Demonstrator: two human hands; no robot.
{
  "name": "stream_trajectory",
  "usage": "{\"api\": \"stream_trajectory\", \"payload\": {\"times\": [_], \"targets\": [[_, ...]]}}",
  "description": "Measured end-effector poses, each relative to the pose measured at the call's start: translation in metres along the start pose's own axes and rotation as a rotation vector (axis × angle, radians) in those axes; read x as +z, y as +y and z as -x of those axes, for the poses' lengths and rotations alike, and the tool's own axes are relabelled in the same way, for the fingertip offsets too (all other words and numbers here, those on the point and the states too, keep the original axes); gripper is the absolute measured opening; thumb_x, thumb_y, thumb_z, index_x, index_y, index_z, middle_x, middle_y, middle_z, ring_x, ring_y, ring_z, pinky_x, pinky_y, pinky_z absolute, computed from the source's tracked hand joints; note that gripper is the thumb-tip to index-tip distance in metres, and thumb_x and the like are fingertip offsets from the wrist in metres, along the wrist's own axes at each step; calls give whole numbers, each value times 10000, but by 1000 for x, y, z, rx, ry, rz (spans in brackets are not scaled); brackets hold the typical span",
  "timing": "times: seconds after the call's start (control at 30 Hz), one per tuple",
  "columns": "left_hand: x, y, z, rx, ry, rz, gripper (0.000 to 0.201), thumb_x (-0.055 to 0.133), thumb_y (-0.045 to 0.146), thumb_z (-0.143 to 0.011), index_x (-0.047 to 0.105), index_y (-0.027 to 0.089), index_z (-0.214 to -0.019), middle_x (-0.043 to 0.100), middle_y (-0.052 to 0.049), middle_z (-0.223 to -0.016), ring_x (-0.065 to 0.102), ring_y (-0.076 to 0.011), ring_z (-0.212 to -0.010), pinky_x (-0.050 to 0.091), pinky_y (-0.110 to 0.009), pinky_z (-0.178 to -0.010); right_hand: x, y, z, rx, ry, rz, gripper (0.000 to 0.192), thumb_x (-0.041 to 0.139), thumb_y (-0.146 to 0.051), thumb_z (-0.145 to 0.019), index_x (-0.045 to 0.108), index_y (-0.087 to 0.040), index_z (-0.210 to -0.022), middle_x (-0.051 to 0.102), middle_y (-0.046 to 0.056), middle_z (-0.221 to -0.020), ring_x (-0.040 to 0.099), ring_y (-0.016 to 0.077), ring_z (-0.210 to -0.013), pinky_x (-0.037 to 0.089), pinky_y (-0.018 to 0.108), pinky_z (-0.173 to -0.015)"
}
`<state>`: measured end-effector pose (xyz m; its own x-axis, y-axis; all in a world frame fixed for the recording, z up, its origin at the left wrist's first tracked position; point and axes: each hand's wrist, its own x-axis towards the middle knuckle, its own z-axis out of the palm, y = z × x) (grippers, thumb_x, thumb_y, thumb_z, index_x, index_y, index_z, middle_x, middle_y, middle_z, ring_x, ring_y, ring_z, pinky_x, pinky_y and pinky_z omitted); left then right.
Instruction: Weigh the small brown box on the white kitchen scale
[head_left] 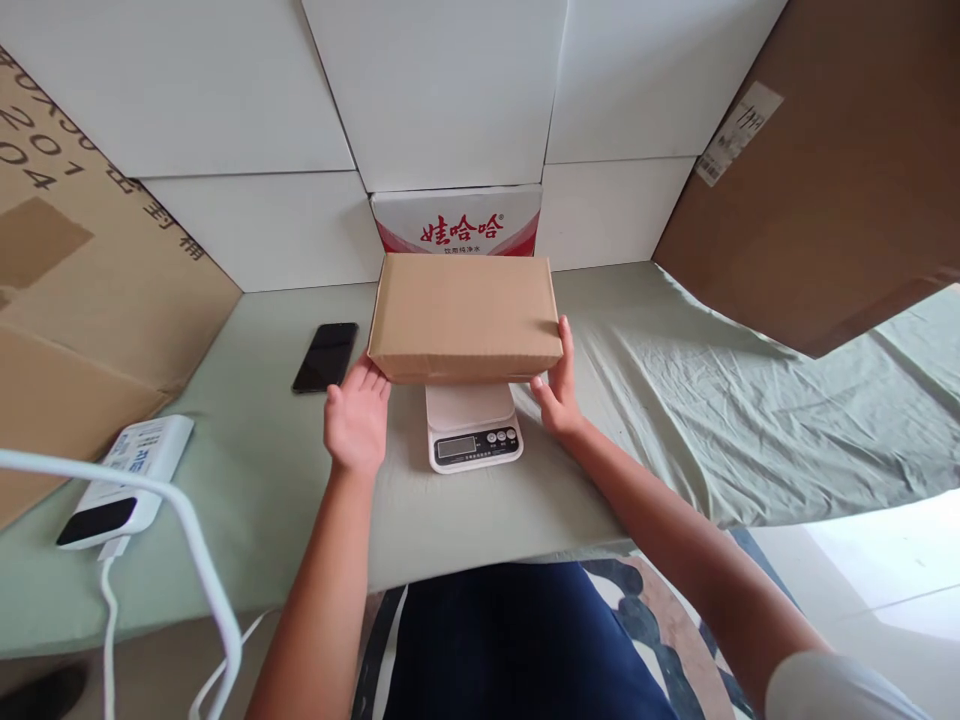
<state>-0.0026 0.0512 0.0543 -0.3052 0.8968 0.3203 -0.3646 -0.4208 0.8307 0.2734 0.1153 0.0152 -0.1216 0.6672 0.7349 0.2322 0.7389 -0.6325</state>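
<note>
A green-sheeted table (675,400) carries a plain cardboard box (465,315) resting on a small kitchen scale (472,425). It looks light and stiff, best taken by its short ends. The left hand (356,420) and right hand (559,390) lie open, fingertips touching its lower corners.

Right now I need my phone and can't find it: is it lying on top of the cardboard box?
No, the black phone lies on the green cloth left of the cardboard box.

Scale (473,430) platform mostly hidden under cardboard box (465,315); display reading too small.
</note>
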Motion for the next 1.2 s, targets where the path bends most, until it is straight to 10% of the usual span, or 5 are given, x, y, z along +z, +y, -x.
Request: {"api": "stream_trajectory", "payload": {"times": [0.3,1.2], "targets": [[-19,-3,56,63,69,-257,779,669,765,-783,749,219,-1332,640,-160,-1504,486,-425,-1495,335,-571,-1250,-8,-18,14,99,-79,-47,839,425,-721,-1005,131,-360,-1703,299,57,-1739,315,357,-1604,320,620,-1301],[-27,-12,56,157,74,-440,721,578,700,-918,677,218,-1445,624,-133,-1535,431,-368,-1550,320,-494,-1291,-14,-24,2,171,64,25,755,307,-766,-988,124,-496,-1669,252,17,-1735,462,386,-1483,471,631,-1156]]}}
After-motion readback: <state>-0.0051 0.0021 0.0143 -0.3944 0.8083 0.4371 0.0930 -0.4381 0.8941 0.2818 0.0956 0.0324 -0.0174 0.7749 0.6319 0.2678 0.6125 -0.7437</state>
